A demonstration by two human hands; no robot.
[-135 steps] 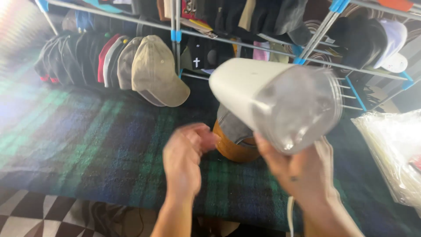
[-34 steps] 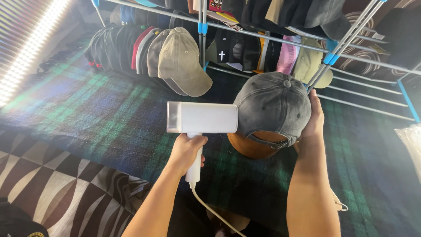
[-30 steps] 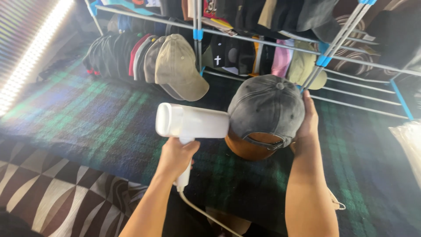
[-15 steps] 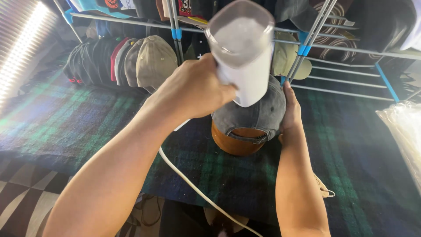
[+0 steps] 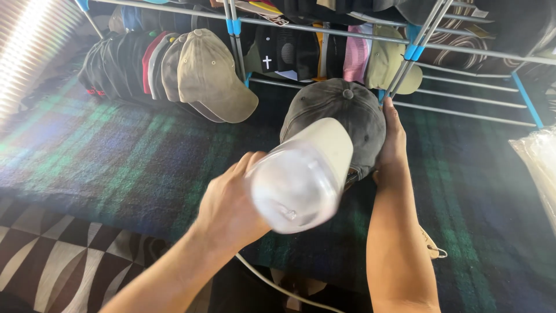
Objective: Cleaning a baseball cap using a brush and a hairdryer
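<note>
A dark green and blue plaid cloth (image 5: 116, 168) is covering the surface, and a metal rack (image 5: 324, 26) with blue joints is running across the top, hung with caps. A row of caps (image 5: 168, 72) is lying at the left, a tan one foremost; a black cap with a small white cross (image 5: 267, 61) is sitting behind the rail, and a crinkled clear plastic bag (image 5: 538, 168) is showing at the right edge.

The grey cap (image 5: 341, 119) is sitting at the centre, just below the rail. The right hand (image 5: 392, 145) is pressing flat against its right side, fingers stretched upward along the crown. The left hand (image 5: 231, 203) is closing around the handle of a white handheld dryer (image 5: 301, 177), whose barrel is pointing away toward the cap, its round rear end blurred and facing the camera. A white cord (image 5: 272, 284) is trailing below.

Half a second ago the dryer was being held higher, above the cap; now it is sitting lower, covering the cap's front.
</note>
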